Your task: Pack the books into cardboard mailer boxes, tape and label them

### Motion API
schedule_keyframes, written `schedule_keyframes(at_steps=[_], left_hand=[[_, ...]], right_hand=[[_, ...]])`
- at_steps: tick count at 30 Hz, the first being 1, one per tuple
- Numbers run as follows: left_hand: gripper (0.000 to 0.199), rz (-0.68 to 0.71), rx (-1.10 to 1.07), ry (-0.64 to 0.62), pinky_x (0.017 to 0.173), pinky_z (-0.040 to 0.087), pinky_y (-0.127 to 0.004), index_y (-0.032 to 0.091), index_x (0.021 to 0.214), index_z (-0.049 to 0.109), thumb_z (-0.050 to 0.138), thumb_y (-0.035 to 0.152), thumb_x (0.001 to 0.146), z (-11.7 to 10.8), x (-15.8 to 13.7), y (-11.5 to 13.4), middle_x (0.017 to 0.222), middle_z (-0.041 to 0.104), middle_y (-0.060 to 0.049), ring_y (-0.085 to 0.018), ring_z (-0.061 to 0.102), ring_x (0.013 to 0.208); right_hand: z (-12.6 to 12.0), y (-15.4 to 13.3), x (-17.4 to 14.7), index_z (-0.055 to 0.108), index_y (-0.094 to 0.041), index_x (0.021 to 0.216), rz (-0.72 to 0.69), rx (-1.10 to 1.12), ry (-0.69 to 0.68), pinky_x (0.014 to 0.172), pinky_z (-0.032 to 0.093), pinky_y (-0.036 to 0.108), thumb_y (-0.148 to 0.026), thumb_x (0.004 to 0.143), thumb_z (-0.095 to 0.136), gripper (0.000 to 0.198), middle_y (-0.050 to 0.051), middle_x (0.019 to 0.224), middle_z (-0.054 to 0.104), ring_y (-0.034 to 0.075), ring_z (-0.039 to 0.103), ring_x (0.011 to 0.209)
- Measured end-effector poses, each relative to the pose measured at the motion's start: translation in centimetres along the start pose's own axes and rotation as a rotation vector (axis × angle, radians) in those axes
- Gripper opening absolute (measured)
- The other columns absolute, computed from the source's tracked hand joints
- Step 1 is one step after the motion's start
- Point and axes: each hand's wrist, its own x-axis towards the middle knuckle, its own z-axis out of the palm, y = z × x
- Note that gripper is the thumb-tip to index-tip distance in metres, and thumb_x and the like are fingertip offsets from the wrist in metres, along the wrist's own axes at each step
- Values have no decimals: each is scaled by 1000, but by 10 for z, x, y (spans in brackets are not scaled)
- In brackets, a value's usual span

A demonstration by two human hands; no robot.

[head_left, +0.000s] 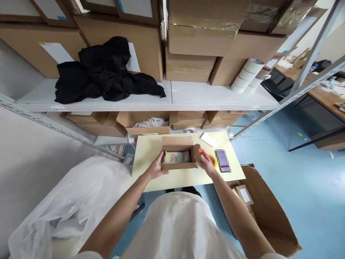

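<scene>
A small open cardboard box (179, 166) lies on the pale yellow tabletop (151, 184), its back and right flaps raised. Inside is a flat item with a pale, coloured surface (178, 157); what it is I cannot make out. My left hand (156, 167) grips the box's left end, with the thumb along the front side. Beside the right flap, my right hand (207, 164) is closed on an orange-red tape dispenser (201, 150), partly hidden by the fingers. A roll of yellow-edged tape (215, 160) shows just right of that hand.
A blurred purple phone-like object (223, 160) and a white slab (208, 139) lie on the table. Behind stands a metal shelf (151, 107) with cartons, black cloth (105, 72) and tape rolls (244, 77). A large carton (269, 205) stands right, white plastic sheeting (81, 194) left.
</scene>
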Motion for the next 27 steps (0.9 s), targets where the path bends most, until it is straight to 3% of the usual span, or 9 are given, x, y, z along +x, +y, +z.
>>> schedule_keyframes(at_steps=[2,4,7,10,15,19,22,24,27], left_hand=[[126,91,170,-102,113,20,-48,12,148,11,74,63,51,-4,-1,-1,154,9,-20,-36,12,141],[121,138,328,-143,112,16,-52,15,147,18,76,59,51,-7,-2,-2,153,14,-19,-38,11,140],[88,144,396,-111,112,19,-51,16,144,27,63,52,73,-10,-1,-3,151,26,-17,-34,18,140],[66,148,313,-49,111,26,-44,15,141,34,48,48,85,-6,-3,-4,149,30,-15,-29,23,139],[50,70,100,171,108,35,-39,19,135,43,44,39,89,14,-18,-5,142,44,-11,-24,38,133],[49,-72,-121,459,94,49,-38,19,128,46,56,33,82,29,-20,-9,136,49,-13,-25,51,122],[60,-199,-263,531,86,52,-37,18,127,45,67,29,72,33,-10,-14,132,51,-16,-25,57,113],[68,-293,-365,517,85,53,-38,18,128,42,71,27,67,34,-4,-17,127,55,-16,-24,61,107],[74,-406,-481,480,85,52,-38,17,129,40,75,26,64,36,1,-20,124,57,-16,-23,63,102]], right_hand=[[4,-4,1,32,-26,143,10,-1,-131,102,41,44,-44,84,47,63,9,142,44,27,44,129],[4,-7,1,37,-25,141,-47,-132,-263,108,33,44,-29,76,56,68,8,149,32,28,32,136],[-2,-9,0,36,-22,142,-168,-410,-389,110,28,44,-12,67,56,78,9,155,13,29,24,139],[-7,-10,-4,33,-21,143,-236,-558,-435,107,33,45,-13,70,56,77,11,155,11,30,31,136],[4,-17,-11,56,-21,125,-278,-496,-287,101,41,44,-34,86,49,42,12,143,42,28,46,127],[21,-17,-7,61,-18,112,-159,-393,-78,81,54,41,-28,85,48,31,13,113,66,25,67,91],[25,-14,3,55,-17,116,-103,-381,14,75,56,42,-24,78,55,38,12,111,64,24,67,84],[23,-15,13,47,-19,125,-122,-384,9,84,52,45,-23,73,61,54,13,123,57,27,63,100],[20,-21,32,29,-24,140,-165,-306,-64,97,44,46,-26,68,69,82,13,142,39,30,43,127]])
